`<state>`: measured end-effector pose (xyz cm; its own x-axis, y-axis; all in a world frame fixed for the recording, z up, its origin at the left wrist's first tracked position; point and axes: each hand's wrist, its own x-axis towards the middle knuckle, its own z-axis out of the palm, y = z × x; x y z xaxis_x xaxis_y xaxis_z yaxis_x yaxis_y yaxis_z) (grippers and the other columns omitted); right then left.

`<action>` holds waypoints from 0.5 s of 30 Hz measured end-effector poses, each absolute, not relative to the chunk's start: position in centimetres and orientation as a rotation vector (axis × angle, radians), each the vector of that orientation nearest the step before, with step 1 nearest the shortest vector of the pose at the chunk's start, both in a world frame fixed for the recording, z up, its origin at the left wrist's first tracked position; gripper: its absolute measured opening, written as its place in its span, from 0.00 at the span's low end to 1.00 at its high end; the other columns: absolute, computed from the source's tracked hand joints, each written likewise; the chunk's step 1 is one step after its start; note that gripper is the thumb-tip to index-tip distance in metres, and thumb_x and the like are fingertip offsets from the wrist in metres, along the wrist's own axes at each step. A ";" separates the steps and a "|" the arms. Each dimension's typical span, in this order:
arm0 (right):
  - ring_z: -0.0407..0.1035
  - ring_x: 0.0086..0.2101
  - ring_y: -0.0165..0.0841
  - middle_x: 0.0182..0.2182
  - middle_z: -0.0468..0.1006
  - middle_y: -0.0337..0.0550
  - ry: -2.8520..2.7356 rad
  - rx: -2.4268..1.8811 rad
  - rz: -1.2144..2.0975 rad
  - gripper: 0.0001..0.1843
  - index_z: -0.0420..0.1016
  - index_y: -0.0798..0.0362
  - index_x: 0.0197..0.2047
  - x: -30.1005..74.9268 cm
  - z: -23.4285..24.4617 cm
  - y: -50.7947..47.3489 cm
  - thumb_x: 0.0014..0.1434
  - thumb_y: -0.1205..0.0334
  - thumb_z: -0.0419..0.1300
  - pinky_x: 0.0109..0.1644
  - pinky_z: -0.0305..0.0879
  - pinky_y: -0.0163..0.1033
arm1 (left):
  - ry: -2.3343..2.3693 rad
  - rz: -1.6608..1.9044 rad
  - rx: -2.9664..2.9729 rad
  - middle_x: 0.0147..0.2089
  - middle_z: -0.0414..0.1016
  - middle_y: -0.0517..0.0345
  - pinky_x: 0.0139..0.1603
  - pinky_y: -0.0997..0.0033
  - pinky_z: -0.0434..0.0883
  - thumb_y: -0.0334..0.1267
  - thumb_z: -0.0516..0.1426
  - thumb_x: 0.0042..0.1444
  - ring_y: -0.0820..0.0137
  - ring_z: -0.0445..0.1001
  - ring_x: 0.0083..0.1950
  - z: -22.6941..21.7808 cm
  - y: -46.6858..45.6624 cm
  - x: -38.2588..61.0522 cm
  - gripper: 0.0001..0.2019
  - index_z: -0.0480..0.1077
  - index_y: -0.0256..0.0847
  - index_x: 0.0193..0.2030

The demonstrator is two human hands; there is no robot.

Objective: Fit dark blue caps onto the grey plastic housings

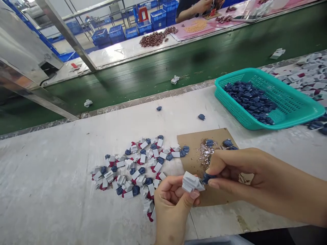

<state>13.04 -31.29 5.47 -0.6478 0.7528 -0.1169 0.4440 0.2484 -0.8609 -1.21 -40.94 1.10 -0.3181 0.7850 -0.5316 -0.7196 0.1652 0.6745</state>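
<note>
My left hand point(176, 204) pinches a light grey plastic piece point(191, 182) between thumb and fingers. From the right, my right hand point(237, 173) grips a small dark blue plastic piece point(207, 177) and holds it against the grey piece's right end. Both hands are above a brown cardboard sheet point(189, 143). A wet, shiny patch point(205, 154) lies on the cardboard, with a few blue pieces point(227, 143) by it, partly behind my right hand. To the left spreads a pile of grey pieces with blue and dark red parts point(135, 165).
A green basket point(288, 92) of dark blue pieces stands at the right, beside a heap of grey pieces point(304, 76). Behind the table runs a green conveyor belt point(133, 81) carrying several grey pieces. Across it, a person's arm point(191, 12) works near brown pieces point(153, 39).
</note>
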 end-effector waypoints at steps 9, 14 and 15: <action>0.66 0.21 0.27 0.21 0.74 0.35 -2.217 -1.018 1.377 0.10 0.69 0.50 0.28 12.7 5.1 -32.2 0.62 0.61 0.57 0.23 0.59 0.32 | 1.147 1.544 0.144 0.24 0.82 0.65 0.30 0.86 0.74 0.42 0.78 0.36 0.80 0.76 0.24 0.5 -41.5 -0.5 0.15 0.79 0.42 0.27; 0.75 0.29 0.33 0.28 0.82 0.40 -1.990 -1.024 1.951 0.12 0.69 0.50 0.35 13.1 3.4 -32.1 0.66 0.52 0.58 0.31 0.65 0.35 | 1.136 1.296 0.396 0.30 0.79 0.62 0.23 0.81 0.70 0.52 0.70 0.52 0.76 0.75 0.24 -1.1 -42.5 -1.9 0.19 0.74 0.44 0.43; 0.76 0.30 0.34 0.29 0.83 0.41 -1.967 -0.997 2.026 0.14 0.70 0.50 0.35 13.1 3.2 -31.9 0.66 0.48 0.59 0.32 0.66 0.36 | 1.144 1.222 0.495 0.30 0.77 0.62 0.21 0.79 0.67 0.52 0.67 0.56 0.76 0.72 0.22 -1.2 -42.7 -2.3 0.20 0.72 0.45 0.50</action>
<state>13.07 -31.86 3.20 -0.7687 0.5341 -0.3518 0.3360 -0.1308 -0.9327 -2.34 -42.75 -1.22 -0.0797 0.9076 -0.4123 -0.4714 0.3301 0.8178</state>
